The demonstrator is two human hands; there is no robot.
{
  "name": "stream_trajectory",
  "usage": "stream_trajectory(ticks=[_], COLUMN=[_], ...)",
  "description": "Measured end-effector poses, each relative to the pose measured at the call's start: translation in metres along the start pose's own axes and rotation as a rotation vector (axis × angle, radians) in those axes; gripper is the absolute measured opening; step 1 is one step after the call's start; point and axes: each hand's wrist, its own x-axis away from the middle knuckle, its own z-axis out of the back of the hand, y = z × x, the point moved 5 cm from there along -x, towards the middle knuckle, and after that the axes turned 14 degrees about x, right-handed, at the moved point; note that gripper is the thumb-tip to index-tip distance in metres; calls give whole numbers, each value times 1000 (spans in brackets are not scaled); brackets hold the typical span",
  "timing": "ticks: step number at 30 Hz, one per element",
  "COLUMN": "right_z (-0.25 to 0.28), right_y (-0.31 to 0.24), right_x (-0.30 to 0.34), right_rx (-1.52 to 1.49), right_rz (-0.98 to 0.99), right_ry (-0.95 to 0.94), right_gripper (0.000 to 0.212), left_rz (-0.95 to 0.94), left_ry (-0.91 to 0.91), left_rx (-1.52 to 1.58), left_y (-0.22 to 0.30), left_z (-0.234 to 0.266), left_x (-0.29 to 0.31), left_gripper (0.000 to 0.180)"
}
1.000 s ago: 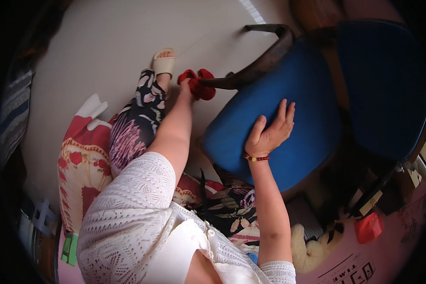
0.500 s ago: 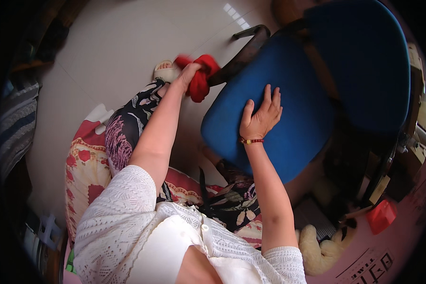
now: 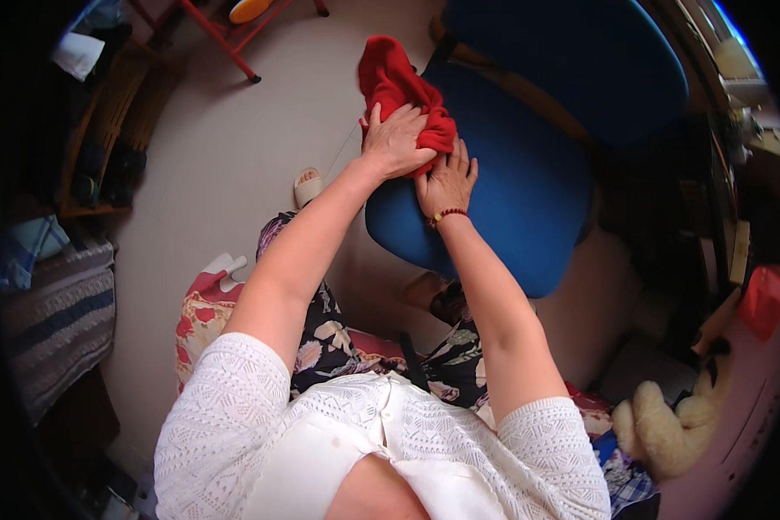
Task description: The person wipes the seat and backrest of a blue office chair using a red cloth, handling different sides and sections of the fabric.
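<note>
Bunched red cloth (image 3: 388, 71) lies over the left side of the blue chair, where the armrest is mostly hidden beneath it. My left hand (image 3: 397, 143) is on top of it, fingers pressed into the folds and holding it. Beside it, my right hand (image 3: 449, 182), with a beaded bracelet (image 3: 447, 216) at the wrist, rests flat on the blue chair seat (image 3: 516, 217). Its fingers are stretched out and meet the lower edge of the cloth. The blue backrest (image 3: 581, 61) rises at the far right.
A wooden rack (image 3: 113, 152) with dark shoes stands at the left, above striped fabric (image 3: 65, 299). Red metal legs (image 3: 221, 39) show at the far left. A cream stuffed toy (image 3: 663, 425) and a red object (image 3: 763, 302) are at the right. My sandalled foot (image 3: 308, 186) is on the pale floor.
My left hand has carried the red cloth up and right onto the side of the chair. My right hand has shifted left on the seat, to the cloth's edge. The view has turned.
</note>
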Motion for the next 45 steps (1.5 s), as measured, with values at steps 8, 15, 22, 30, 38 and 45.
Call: stream_trajectory(ticks=[8, 15, 22, 30, 38, 45], right_z=[37, 77, 123, 93, 56, 59], right_y=[30, 90, 122, 117, 48, 82], right_x=[43, 137, 140, 88, 78, 45], right_rx=[-144, -795, -1747, -397, -71, 20], right_rz=[278, 120, -383, -214, 20, 338], right_ry=[-177, -319, -299, -32, -101, 140], right_gripper=[72, 71, 79, 78, 92, 71], left_rz=[-70, 300, 412, 143, 17, -10], left_ry=[-50, -376, -381, 76, 245, 215], left_rx=[133, 1104, 2016, 339, 74, 7], left_y=[48, 112, 133, 49, 48, 47], left_z=[19, -7, 30, -8, -26, -21], left_x=[53, 97, 59, 59, 81, 89], left_gripper=[31, 28, 36, 67, 42, 44])
